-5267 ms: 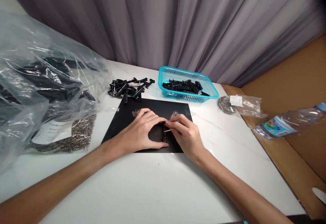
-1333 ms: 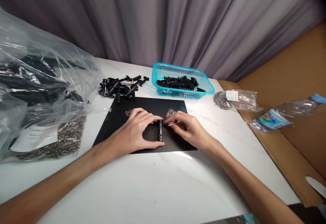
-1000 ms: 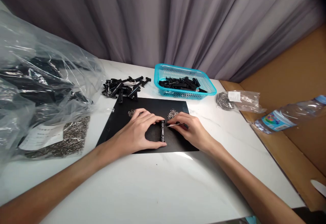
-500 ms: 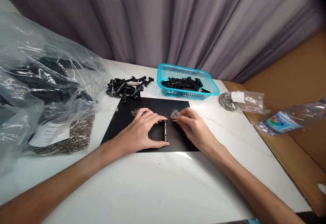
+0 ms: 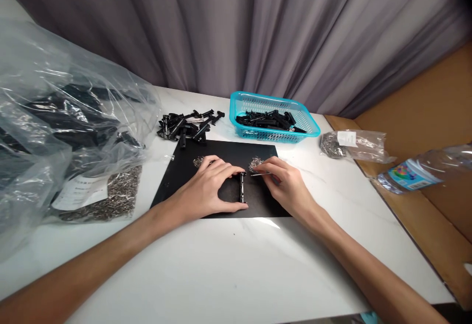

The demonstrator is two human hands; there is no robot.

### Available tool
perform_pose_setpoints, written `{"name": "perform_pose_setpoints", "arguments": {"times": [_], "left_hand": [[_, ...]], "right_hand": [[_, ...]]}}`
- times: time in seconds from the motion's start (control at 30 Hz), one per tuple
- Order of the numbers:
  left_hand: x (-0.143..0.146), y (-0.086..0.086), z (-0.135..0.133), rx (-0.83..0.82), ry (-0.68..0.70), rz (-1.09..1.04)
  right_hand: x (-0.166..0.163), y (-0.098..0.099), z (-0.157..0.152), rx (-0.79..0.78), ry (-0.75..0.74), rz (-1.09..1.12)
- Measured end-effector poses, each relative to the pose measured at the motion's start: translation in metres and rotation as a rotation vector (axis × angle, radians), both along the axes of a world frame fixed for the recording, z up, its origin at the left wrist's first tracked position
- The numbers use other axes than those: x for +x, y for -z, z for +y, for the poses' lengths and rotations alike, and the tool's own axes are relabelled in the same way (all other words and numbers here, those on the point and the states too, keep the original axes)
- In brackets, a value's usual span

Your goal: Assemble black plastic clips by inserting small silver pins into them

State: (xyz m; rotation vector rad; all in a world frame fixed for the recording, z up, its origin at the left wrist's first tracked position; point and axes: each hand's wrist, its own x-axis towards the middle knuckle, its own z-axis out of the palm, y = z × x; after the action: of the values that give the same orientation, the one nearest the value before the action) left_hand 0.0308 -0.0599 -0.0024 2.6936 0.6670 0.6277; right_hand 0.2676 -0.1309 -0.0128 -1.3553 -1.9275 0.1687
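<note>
A small black plastic clip [image 5: 242,187] stands on edge on a black mat [image 5: 184,179], pinched between the thumb and fingers of my left hand [image 5: 208,191]. My right hand [image 5: 285,186] is just right of it, fingers closed on a thin metal pin [image 5: 260,173] whose tip points at the clip's upper end. Two little heaps of metal pins lie on the mat, one [image 5: 255,162] by my right fingers and one [image 5: 198,161] behind my left hand.
Loose black clips [image 5: 188,123] lie behind the mat. A turquoise basket [image 5: 273,137] holds more clips. A big clear bag [image 5: 62,122] with black parts and a bag of metal pins [image 5: 110,197] fills the left. A small pin bag [image 5: 346,144], a bottle [image 5: 416,169] and cardboard [image 5: 424,132] are at the right.
My right hand has lifted a metal pin from the right heap and brought its tip towards the clip. My left hand keeps the clip in the same place. The view has shifted slightly.
</note>
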Motion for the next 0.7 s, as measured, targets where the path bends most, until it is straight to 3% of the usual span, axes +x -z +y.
{"name": "perform_pose_setpoints", "arguments": {"times": [0.7], "left_hand": [[0.001,-0.0011,0.0005,0.009,0.001,-0.002]], "right_hand": [[-0.0048,-0.0092,-0.0045,-0.018,0.085,0.071]]}}
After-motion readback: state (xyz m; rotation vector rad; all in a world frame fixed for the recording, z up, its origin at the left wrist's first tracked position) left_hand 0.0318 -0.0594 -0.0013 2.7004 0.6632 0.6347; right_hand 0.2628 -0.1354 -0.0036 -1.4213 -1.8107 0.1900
